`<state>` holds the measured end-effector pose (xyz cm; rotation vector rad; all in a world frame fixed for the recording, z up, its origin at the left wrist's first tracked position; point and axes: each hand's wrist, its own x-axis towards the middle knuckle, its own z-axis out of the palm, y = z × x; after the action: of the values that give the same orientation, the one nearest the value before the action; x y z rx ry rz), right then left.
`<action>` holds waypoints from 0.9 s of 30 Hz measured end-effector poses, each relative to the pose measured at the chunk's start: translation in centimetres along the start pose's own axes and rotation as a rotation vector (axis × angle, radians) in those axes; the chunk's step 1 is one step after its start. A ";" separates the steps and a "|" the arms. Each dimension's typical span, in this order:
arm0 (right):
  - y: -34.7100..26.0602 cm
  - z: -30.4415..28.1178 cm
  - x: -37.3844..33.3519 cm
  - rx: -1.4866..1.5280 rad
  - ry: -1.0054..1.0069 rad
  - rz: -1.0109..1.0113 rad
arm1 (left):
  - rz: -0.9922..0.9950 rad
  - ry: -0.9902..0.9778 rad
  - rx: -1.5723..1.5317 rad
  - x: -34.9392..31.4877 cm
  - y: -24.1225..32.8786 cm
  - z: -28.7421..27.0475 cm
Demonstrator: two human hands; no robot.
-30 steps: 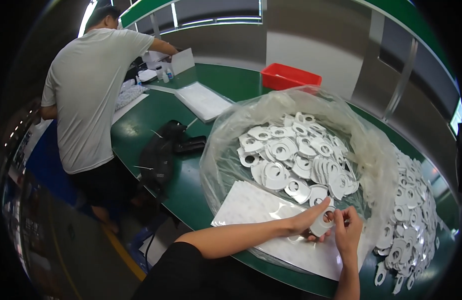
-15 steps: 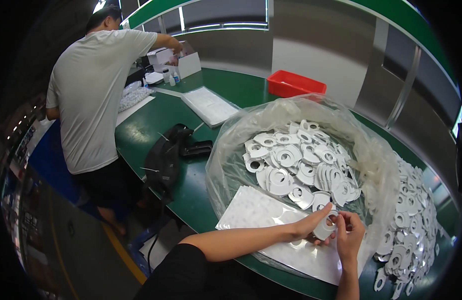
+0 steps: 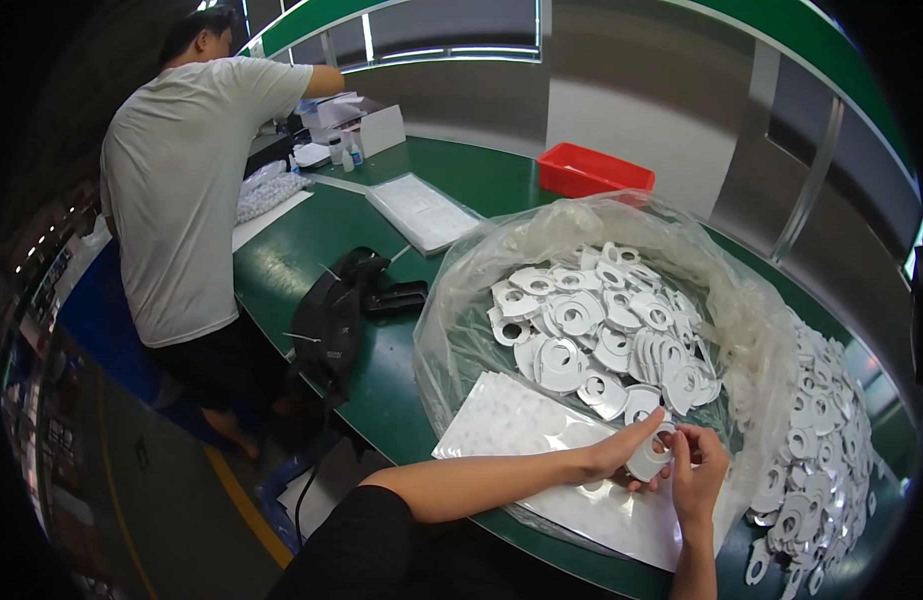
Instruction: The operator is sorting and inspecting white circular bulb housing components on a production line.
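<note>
My left hand grips a flat white part with a round hole, thumb along its upper side and fingertips under it. The fingers of my right hand pinch the part's right edge. Both hands are above a glossy pale sheet, which lies over the near side of a clear plastic bag. Just beyond, the opened bag holds a heap of similar white parts. Another heap of these parts spreads over the table to the right of the bag.
A red bin stands behind the bag on the green table. Left of the bag lie a black object with a cable and a sleeved stack of sheets. A person in a pale shirt stands at the far left near small bottles.
The person at the far left has drawn the reaching arm back and lowered it behind the box. My hands and the held part have hardly moved.
</note>
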<state>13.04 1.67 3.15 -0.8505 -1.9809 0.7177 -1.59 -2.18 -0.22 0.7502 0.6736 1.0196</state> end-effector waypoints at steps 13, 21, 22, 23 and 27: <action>0.1 0.2 -0.1 0.073 -0.007 0.090 | 0.011 0.008 0.009 0.0 0.0 0.1; 0.6 0.2 -0.1 0.063 -0.005 0.086 | 0.009 0.011 -0.004 0.0 0.1 0.2; 0.5 0.2 -0.1 0.064 -0.007 0.087 | 0.010 0.009 -0.002 0.0 0.1 0.1; 0.5 0.2 -0.1 0.065 -0.008 0.089 | 0.011 0.006 0.000 0.1 0.1 0.1; 0.3 0.1 -0.1 0.076 -0.012 0.097 | 0.007 -0.001 0.002 0.2 -0.1 -0.1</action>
<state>13.05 1.73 2.85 -0.9027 -1.9208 0.8507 -1.53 -2.03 -0.34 0.7551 0.6713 1.0245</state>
